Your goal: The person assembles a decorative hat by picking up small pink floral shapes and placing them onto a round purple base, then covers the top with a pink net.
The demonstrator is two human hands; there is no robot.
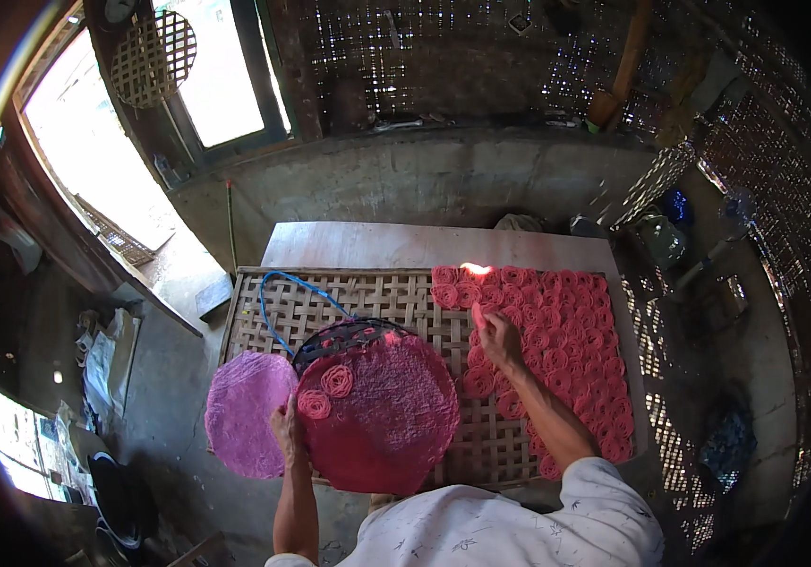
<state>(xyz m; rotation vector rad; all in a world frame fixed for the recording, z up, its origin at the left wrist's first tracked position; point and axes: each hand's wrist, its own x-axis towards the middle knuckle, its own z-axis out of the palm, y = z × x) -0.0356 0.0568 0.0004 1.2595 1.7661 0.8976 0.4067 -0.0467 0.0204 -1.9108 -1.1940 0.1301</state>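
My left hand [287, 430], left of centre in the lower half of the frame, closes on the near left edge of a large, round, dark pink disc [386, 416]; its fingers overlap the edge of a smaller lilac-pink disc [247, 416] just to the left, and I cannot tell whether they grip that one too. Two pink coils [337, 381] lie on the upper left of the large disc, touching or nearly so. Behind its top edge shows a black rim [315, 348] with bits of pink on it, and from there a blue cord [278, 317] loops up and to the left. My right hand [502, 342], right of centre, has its fingertips drawn narrow on a pink piece [479, 317], held at the left border of the spread of coils; the fingers hide part of it. That spread, many pink rosettes [571, 364] packed side by side, covers the right part of a woven slatted rack [495, 439], while bare lattice shows in the middle and upper left of it. One coil along the top row catches a bright patch of sunlight [476, 269]. Beyond the rack lies a pale bench [358, 244], and at the upper left of the frame a round lattice [153, 59] hangs against the bright opening.
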